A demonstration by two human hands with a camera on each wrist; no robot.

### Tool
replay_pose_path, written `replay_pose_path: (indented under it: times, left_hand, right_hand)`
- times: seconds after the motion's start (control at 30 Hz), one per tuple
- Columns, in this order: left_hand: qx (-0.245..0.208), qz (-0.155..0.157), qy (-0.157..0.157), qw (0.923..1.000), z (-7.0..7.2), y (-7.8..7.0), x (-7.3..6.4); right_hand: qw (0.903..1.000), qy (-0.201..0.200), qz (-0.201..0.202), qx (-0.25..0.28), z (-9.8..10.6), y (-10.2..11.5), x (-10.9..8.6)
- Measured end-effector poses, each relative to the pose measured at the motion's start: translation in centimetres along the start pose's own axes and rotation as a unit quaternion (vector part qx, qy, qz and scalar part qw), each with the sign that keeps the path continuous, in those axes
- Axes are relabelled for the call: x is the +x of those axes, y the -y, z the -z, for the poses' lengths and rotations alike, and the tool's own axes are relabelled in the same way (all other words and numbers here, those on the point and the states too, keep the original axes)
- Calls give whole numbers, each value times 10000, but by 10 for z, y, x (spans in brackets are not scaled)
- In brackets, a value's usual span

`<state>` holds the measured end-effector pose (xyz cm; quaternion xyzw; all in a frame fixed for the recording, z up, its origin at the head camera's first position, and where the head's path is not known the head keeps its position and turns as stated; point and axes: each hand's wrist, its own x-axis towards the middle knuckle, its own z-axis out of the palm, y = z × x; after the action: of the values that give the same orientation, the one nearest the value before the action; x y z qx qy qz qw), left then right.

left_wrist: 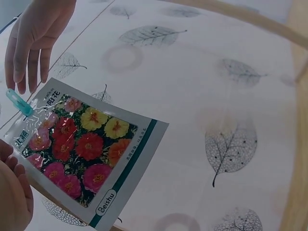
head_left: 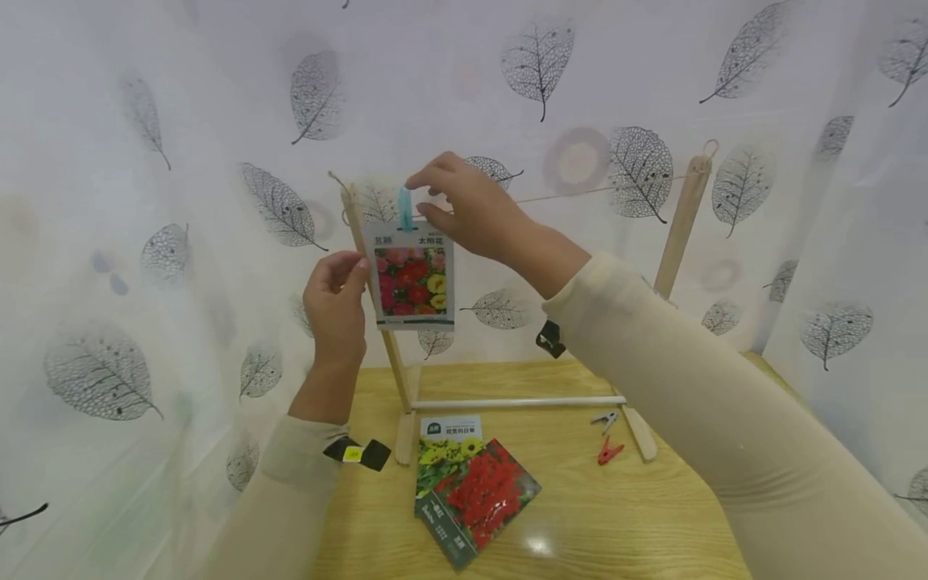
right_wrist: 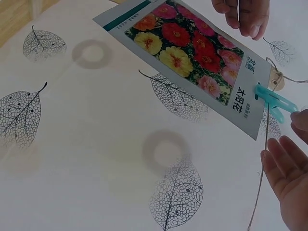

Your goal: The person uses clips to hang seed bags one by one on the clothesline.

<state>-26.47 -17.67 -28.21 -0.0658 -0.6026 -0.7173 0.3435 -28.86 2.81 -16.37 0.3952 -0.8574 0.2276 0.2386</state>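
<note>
A seed packet [head_left: 411, 282] with red, pink and yellow flowers hangs from a twine line, held by a light-blue clothespin [head_left: 405, 209] at its top edge. Beside the clothespin is my right hand [head_left: 471, 205], thumb and fingers parted; in the right wrist view the thumb comes right up to the handle end of the clothespin [right_wrist: 276, 98]. At the packet's left edge is my left hand [head_left: 337, 298], its fingers loosely bent. In the left wrist view these fingers lie close to the packet [left_wrist: 86, 154] without gripping it.
The twine [head_left: 580, 193] runs between two wooden posts [head_left: 681, 225] joined by a white rod [head_left: 518, 402]. On the wooden table [head_left: 580, 524] lie a red-flower packet [head_left: 482, 499] overlapping a yellow-flower packet [head_left: 442, 453], a red clothespin [head_left: 610, 451] and a grey clothespin [head_left: 605, 420]. A leaf-print curtain [head_left: 435, 72] hangs behind.
</note>
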Motion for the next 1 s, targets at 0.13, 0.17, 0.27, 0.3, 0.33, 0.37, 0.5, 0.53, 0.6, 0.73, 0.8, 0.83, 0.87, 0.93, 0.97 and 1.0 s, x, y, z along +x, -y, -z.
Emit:
replay_pose_path:
  times: [0.13,0.17,0.27,0.3,0.33,0.37,0.5,0.53,0.6,0.73,0.8,0.83,0.87,0.93,0.97,1.0]
  left_hand:
    - [-176,44,19,9998,0,4,0]
    - [-220,54,21,9997,0,5,0]
    - [-276,8,41,9996,1,7,-1]
    - [-212,-16,43,9998,1,7,-2]
    - [-168,-40,48,9998,1,7,-3]
    - [-96,-60,50,9999,1,7,-4]
    - [3,-43,81,10000,2,9,-7]
    - [-39,-19,104,9999,2,9,-8]
    - [-101,32,162,9998,3,11,-9]
    - [-213,85,289,9993,4,13,-11]
    - [-217,76,322,9992,5,14,-12]
    - [-186,76,324,9993,5,14,-13]
    - [-164,82,326,9993,6,14,-14]
    - [-90,81,343,9993,5,14,-15]
    - [-67,87,351,9993,5,14,-16]
    - [-45,100,361,9993,5,13,-17]
  right_hand:
    - [9992,-360,159,40,-1,-6,-5]
    - [9987,-459,199,60,-2,-7,-7]
    - [9968,-722,320,125,-3,-9,-12]
    - [9959,-815,363,139,-4,-11,-14]
    - [9953,-886,380,134,-4,-11,-16]
    - [9944,-962,404,158,-4,-12,-17]
    - [9914,-1205,488,179,-6,-15,-24]
    - [9909,-1237,503,183,-7,-16,-26]
    - [9899,-1286,560,199,-7,-16,-29]
    - [9886,-1330,651,274,-9,-16,-33]
    - [9878,-1355,699,326,-10,-16,-36]
    - [9873,-1370,725,342,-10,-16,-37]
    - [9869,-1381,755,345,-10,-16,-39]
    - [9864,-1400,789,351,-11,-16,-41]
    - [9863,-1406,794,345,-11,-16,-42]
    - [9864,-1406,791,329,-12,-16,-43]
